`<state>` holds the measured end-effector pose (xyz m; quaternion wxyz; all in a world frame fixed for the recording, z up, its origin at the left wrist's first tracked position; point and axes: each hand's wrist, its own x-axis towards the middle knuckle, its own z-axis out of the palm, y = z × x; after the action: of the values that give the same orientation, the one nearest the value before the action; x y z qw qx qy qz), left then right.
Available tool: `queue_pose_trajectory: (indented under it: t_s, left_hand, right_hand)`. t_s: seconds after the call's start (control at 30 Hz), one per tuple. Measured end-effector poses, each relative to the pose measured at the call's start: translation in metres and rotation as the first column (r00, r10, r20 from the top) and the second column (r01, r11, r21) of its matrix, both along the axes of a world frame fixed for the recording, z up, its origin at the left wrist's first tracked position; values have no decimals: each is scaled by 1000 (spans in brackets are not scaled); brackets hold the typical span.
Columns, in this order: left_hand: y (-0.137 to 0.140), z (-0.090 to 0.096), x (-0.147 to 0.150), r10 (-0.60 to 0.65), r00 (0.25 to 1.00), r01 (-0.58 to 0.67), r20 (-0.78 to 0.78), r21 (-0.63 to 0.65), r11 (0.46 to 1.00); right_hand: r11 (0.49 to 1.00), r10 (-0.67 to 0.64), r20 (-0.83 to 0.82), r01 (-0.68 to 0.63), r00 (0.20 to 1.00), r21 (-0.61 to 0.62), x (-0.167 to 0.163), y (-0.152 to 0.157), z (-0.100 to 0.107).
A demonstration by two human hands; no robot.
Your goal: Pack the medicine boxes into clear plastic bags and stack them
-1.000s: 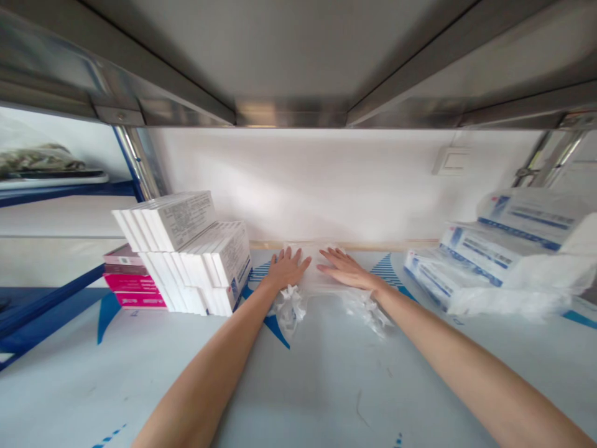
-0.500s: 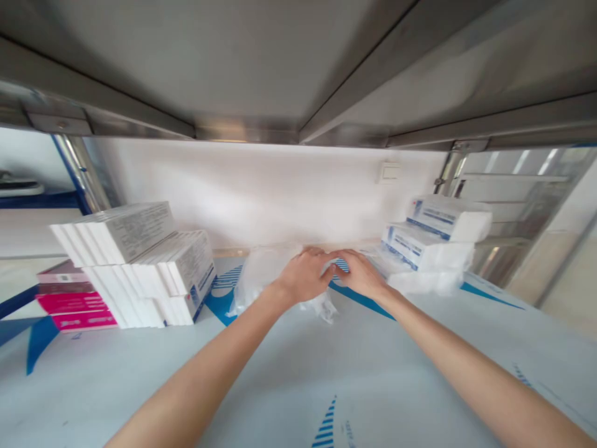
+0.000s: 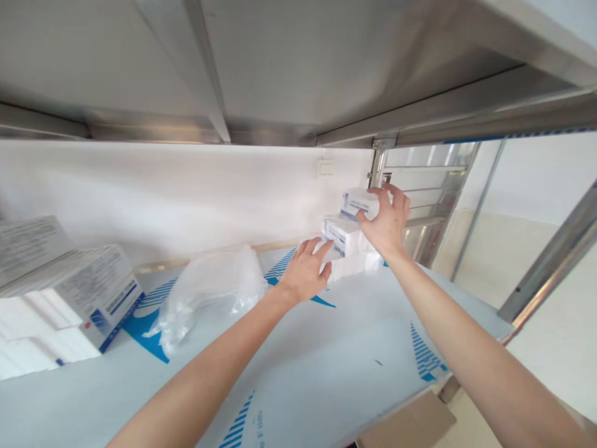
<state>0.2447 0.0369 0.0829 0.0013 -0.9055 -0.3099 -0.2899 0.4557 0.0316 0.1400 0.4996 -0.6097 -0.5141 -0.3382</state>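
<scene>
My right hand point(image 3: 385, 218) is at the top white box point(image 3: 358, 200) of the stack on the right, thumb against its printed front and fingers curled over its top. Under it are a second white box point(image 3: 338, 233) with blue print and a lower layer of white packs point(image 3: 349, 267). My left hand point(image 3: 305, 270) reaches just left of that stack, its fingers apart and nothing in its grasp. The fingertips come close to the lower boxes; whether they touch cannot be seen. Left of this hand lies a translucent plastic bag point(image 3: 217, 277), crumpled on the shelf.
Stacked white boxes point(image 3: 93, 292) stand at the left on the film-covered shelf point(image 3: 317, 361). A metal shelf point(image 3: 280, 74) hangs low overhead. Behind are a wall with a switch point(image 3: 325, 168) and a metal post point(image 3: 377, 165). Cardboard point(image 3: 410, 423) shows below the front edge.
My view has turned right. Both hands have left the plastic bag area and moved apart: the right onto the top box of the right stack, the left beside that stack.
</scene>
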Motion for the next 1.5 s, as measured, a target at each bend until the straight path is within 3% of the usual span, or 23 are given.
queue_pose_trajectory:
  t_s: [0.1, 0.33, 0.47, 0.57, 0.67, 0.77, 0.83, 0.93, 1.03, 1.13, 1.27, 1.4, 1.5]
  left_hand:
    - [1, 11, 33, 29, 998, -32, 47, 48, 998]
    - [11, 15, 78, 139, 990, -139, 22, 45, 989]
    - [16, 11, 81, 106, 994, -107, 27, 19, 994]
    - [23, 15, 72, 27, 991, -17, 131, -78, 997]
    - [30, 27, 46, 33, 934, 22, 355, -150, 989]
    - [31, 43, 2, 23, 871, 3, 491, -53, 999]
    - [24, 54, -34, -29, 874, -3, 485, 65, 998]
    - [6, 66, -90, -30, 893, -63, 449, 190, 980]
    - [-14, 67, -142, 13, 918, -110, 395, 226, 968]
    - [-30, 57, -186, 49, 928, -96, 370, 108, 990]
    - [-43, 33, -231, 46, 956, -40, 289, -29, 999]
    - [-52, 11, -257, -40, 979, 54, 202, -63, 997]
    - [-58, 1, -263, -85, 983, 102, 163, -96, 990]
  right_hand:
    - [993, -77, -168, 61, 983, -96, 25, 10, 9]
    - [962, -41, -361, -61, 932, -265, 47, 34, 2]
    - [980, -70, -330, 3, 941, -200, 46, 39, -7]
    - [998, 17, -166, -25, 986, -49, 40, 34, -12]
    - [988, 151, 3, -151, 989, 41, 24, 21, -9]
    - [939, 329, 118, -338, 937, 67, -5, 7, 0]
    - [899, 416, 160, -431, 895, 77, -30, -2, 4]
    - [805, 580, 137, -591, 803, 52, -71, -12, 5]
    - [610, 791, 39, -792, 610, 19, -108, -20, -3]
    - [389, 914, -119, -921, 387, -9, -137, -28, -18]
    - [188, 919, -341, -980, 199, -64, -162, -36, -46]
    - [40, 900, -418, -978, 124, -204, -175, -41, -65]
    - [35, 926, -321, -892, 199, -451, -178, -43, -67]
